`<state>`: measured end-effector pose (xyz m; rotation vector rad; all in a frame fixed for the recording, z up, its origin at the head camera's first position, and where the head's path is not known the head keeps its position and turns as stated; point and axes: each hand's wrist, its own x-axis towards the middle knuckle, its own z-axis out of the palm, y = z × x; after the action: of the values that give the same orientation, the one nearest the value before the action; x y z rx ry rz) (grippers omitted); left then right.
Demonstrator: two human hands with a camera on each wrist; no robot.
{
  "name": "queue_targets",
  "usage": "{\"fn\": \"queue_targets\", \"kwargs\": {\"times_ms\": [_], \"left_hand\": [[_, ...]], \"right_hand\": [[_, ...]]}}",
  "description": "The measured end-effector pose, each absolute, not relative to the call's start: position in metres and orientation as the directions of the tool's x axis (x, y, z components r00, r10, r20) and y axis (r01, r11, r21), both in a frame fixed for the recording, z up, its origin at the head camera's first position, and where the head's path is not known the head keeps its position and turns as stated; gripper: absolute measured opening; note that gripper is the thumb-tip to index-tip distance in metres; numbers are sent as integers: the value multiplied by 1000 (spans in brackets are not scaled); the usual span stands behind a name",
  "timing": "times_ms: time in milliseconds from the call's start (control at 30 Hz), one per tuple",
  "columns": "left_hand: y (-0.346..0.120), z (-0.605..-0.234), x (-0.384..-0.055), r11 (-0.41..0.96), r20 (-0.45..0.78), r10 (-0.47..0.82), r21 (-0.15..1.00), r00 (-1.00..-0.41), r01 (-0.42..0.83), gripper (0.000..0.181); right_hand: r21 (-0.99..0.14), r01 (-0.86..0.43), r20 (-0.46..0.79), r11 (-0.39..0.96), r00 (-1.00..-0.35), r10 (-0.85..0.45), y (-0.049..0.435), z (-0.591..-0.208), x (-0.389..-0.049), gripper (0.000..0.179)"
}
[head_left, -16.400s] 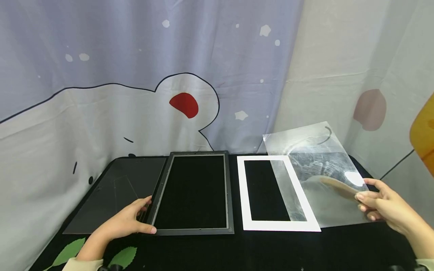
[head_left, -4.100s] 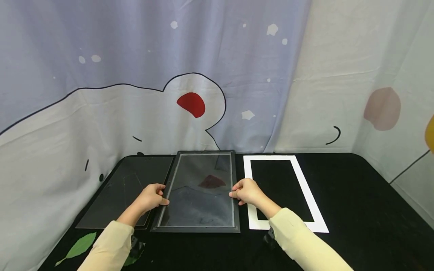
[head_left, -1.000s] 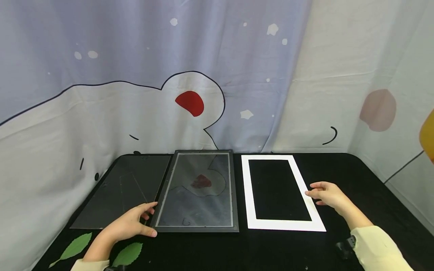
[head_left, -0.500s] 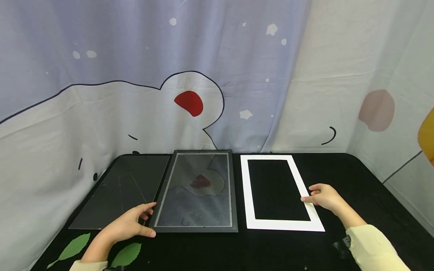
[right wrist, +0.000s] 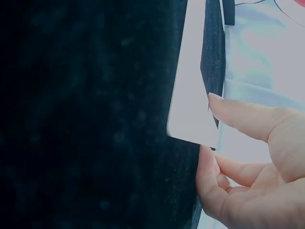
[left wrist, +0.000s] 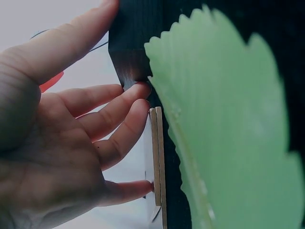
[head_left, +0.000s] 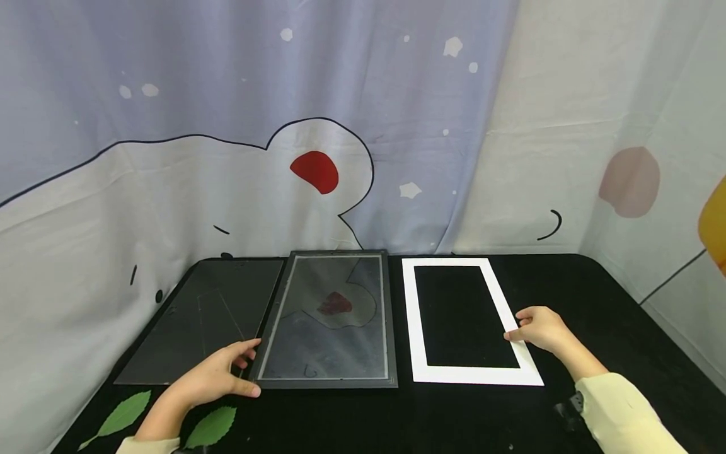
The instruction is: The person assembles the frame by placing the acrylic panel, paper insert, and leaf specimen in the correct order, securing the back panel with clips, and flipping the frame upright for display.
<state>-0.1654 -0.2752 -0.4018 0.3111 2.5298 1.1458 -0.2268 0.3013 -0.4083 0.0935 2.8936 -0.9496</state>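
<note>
A dark grey picture frame (head_left: 392, 340) lies flat at the middle of the table, a clear reflective sheet (head_left: 329, 347) inside its opening. My left hand (head_left: 207, 380) rests at the frame's lower left, thumb at its corner and loosely extended fingers along its side; the left wrist view shows those fingertips beside board edges (left wrist: 158, 157). To the right lies a white picture mat (head_left: 420, 334) with a rectangular opening. My right hand (head_left: 541, 329) pinches the mat's right border, thumb over the inner edge and fingers at the outer one, as the right wrist view shows.
A dark backing panel (head_left: 187, 328) lies left of the frame, partly behind my left hand. Two green leaves (head_left: 212, 427) are near the front left of the black table (head_left: 454, 422). A printed curtain (head_left: 227, 183) hangs close behind the table.
The clear sheet, earlier held at the right by my right hand, now lies in the frame. My right hand then moved right and took hold of the mat's border. Left hand stays at the frame.
</note>
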Motion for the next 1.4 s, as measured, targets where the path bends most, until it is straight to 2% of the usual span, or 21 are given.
{"fn": "queue_targets", "kwargs": {"times_ms": [233, 533, 900, 1400], "left_hand": [[-273, -400, -164, 648, -229, 325, 761, -918, 40, 94], [-274, -400, -164, 641, -223, 333, 766, -916, 47, 94], [-273, -400, -163, 644, -229, 325, 764, -918, 38, 96], [-273, -401, -162, 637, -221, 330, 770, -918, 44, 91]], "right_hand": [[-583, 88, -110, 808, -994, 29, 300, -406, -226, 61], [-630, 93, -112, 771, -993, 28, 301, -407, -227, 61], [-707, 131, -168, 695, -986, 15, 308, -407, -227, 69], [-747, 166, -230, 643, -973, -17, 319, -406, -224, 69]]}}
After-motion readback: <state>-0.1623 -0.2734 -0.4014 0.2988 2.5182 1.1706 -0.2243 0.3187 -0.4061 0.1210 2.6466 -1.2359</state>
